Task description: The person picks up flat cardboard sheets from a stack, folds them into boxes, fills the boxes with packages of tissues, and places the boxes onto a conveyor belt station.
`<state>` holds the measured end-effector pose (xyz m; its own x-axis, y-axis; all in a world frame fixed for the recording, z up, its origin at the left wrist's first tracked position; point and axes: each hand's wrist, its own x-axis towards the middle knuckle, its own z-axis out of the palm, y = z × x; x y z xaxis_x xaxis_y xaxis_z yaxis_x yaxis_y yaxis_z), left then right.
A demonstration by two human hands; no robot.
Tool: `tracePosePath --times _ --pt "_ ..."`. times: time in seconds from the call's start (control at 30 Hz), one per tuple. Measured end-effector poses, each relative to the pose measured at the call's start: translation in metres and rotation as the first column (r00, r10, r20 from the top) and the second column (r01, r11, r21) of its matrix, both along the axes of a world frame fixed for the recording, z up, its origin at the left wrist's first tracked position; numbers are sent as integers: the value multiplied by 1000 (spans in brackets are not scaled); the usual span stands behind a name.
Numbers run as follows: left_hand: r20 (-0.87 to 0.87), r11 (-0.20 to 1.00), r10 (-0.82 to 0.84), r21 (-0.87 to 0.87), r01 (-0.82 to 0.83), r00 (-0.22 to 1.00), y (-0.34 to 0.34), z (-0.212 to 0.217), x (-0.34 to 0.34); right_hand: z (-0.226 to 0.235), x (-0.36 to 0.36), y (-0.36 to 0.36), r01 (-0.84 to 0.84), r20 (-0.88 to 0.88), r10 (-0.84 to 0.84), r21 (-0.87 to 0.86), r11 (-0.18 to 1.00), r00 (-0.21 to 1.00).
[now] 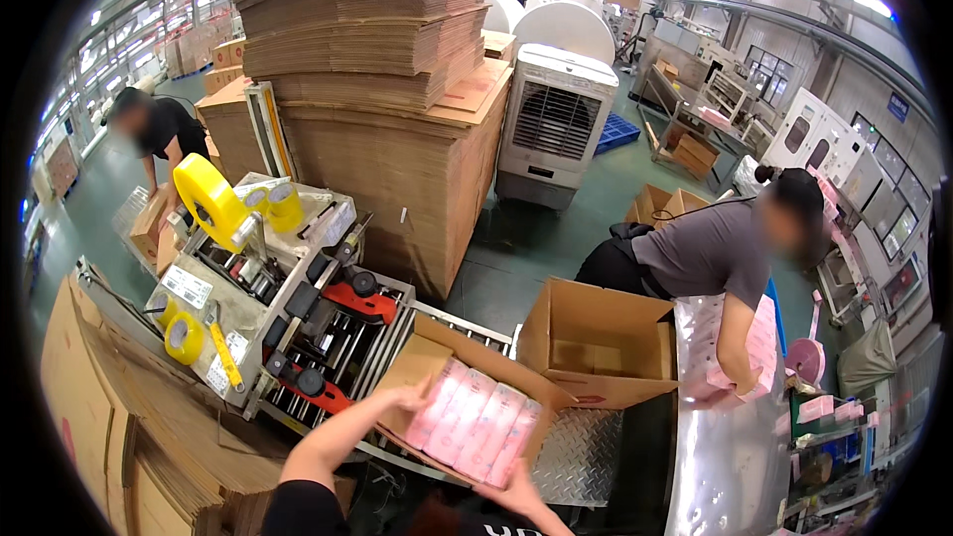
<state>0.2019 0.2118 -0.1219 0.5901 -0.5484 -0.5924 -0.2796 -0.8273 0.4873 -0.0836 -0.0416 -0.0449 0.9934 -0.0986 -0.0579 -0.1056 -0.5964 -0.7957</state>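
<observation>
In front of me an open cardboard carton sits on a roller conveyor, tilted across it. Pink-and-white plastic-wrapped packs lie in rows inside it. My left hand is closed over the carton's left side, its fingers reaching inward beside the packs. At the near right corner, my right hand grips the carton's rim, with the thumb up near the packs. Some fingertips of both hands are hard to make out.
A carton-sealing machine with yellow tape rolls stands left of the carton. Another open carton is to the right. Beyond it a co-worker handles pink packs on a metal table. Flattened cardboard is stacked behind.
</observation>
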Motion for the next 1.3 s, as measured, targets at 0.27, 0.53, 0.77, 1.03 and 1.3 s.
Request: tracePosePath --times 0.27,0.53,0.77,1.03,1.3 --pt "218 976 -208 -10 216 953 -122 84 29 -37 108 -77 -257 -284 179 -268 928 942" --pt "657 854 460 -512 -94 597 -115 77 -14 -68 70 -52 302 -179 -401 -411 860 898" --pt "669 937 289 -344 -60 684 -24 -6 -89 -122 4 -75 696 -796 12 536 477 605" --pt "631 947 258 -316 -62 732 34 -15 11 -138 78 -23 601 -804 118 524 603 583" --pt "682 871 490 -361 -333 543 103 -19 73 -71 188 8 419 -649 199 664 620 734"
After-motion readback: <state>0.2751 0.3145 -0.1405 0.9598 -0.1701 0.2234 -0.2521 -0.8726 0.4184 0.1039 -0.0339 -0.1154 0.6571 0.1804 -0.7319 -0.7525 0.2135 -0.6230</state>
